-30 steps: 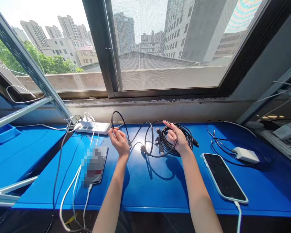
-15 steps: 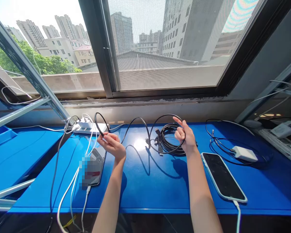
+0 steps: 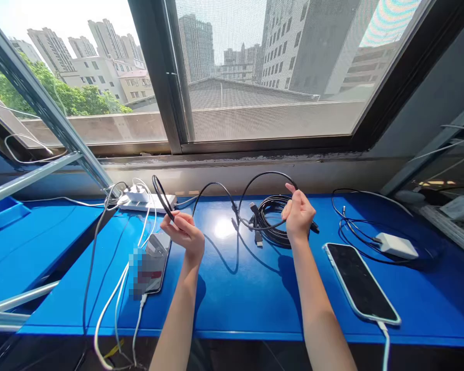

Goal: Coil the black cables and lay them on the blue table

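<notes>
A black cable runs in loose loops through the air between my two hands, above the blue table. My left hand is closed on one end loop of it, above the phone at the left. Farther right, my right hand grips another loop, with the fingers curled and one finger raised. Behind and partly under my right hand, a coil of black cable lies on the table. Its dark plugs stick out on the left side. One black connector shows just right of my right hand.
A phone with a white cable lies at left, a white-cased phone at right. A power strip stands by the wall. At right is a white adapter with black cable. A metal shelf frame rises at left.
My right hand has turned and moved slightly right, and its cable loop has risen. My left hand has shifted a little right, its loop now showing two strands.
</notes>
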Motion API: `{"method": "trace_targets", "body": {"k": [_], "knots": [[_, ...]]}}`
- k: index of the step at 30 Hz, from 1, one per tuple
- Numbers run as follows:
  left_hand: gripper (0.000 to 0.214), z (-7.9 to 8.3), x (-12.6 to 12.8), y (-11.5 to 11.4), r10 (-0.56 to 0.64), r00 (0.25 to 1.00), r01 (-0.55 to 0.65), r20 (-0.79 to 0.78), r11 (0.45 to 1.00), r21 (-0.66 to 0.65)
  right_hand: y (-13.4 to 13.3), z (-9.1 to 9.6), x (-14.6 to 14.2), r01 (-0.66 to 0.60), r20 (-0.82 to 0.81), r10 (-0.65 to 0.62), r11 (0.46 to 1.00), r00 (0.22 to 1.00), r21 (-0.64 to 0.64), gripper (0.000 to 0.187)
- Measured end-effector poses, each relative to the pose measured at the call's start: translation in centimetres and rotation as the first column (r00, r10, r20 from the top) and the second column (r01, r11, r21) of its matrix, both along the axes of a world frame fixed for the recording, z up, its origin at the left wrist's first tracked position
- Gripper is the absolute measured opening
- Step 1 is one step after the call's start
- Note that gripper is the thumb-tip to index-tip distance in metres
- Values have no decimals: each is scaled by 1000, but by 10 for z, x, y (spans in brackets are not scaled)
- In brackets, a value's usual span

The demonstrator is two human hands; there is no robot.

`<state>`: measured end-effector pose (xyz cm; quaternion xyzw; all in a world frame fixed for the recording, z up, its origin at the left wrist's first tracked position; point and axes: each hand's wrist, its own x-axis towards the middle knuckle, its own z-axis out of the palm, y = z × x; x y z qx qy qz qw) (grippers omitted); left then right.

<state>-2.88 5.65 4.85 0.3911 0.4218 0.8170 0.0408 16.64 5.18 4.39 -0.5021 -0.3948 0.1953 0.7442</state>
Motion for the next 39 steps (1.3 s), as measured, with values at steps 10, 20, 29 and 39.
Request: {"method": "trace_targets", "body": {"k": [10, 20, 29, 39], "knots": [[45, -13, 0, 6, -9, 997, 6, -76, 999, -35, -8, 5, 38, -341, -357, 360, 933, 862, 115, 32], [46, -14, -5, 7, 35, 996, -38, -84, 998, -42, -11, 3, 53, -437, -295, 430, 898, 853, 44, 20], [45, -13, -5, 5, 42, 993, -47, -111, 998, -45, -7, 1, 41, -567, -292, 516, 814, 806, -128, 33], [40, -25, 5, 3, 27, 959, -8, -283, 998, 69, 13, -16, -23, -428, -190, 400, 893, 897, -140, 50]]}}
